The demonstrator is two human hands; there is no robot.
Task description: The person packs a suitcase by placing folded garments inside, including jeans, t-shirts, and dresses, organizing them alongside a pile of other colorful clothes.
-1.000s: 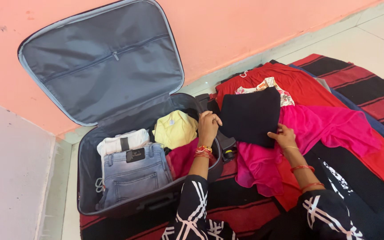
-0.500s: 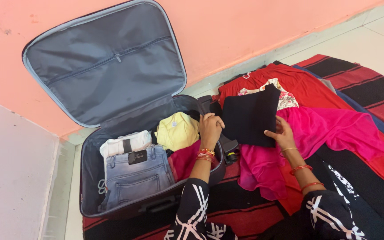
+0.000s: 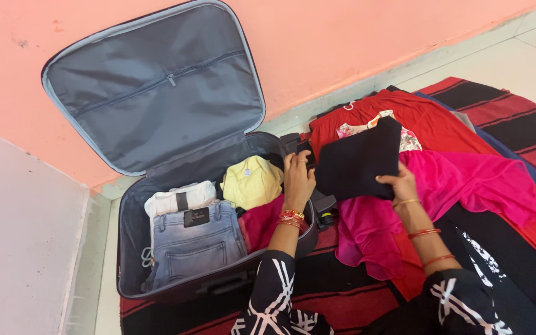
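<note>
Our left hand (image 3: 298, 175) grips the near left edge of a folded black knitted garment (image 3: 358, 162), fingers curled over it just above the rim of the open dark grey soft-sided suitcase (image 3: 133, 248). Our right hand (image 3: 399, 184) pinches the same garment's lower right corner, thumb on top. The black piece is lifted slightly, tilted, between the suitcase and a loose bright pink fabric (image 3: 454, 183) lying on a red dress (image 3: 429, 121). Inside the case sit faded blue jeans (image 3: 196, 239), a white folded top (image 3: 178, 198) and a pale yellow shirt (image 3: 252, 181)
</note>
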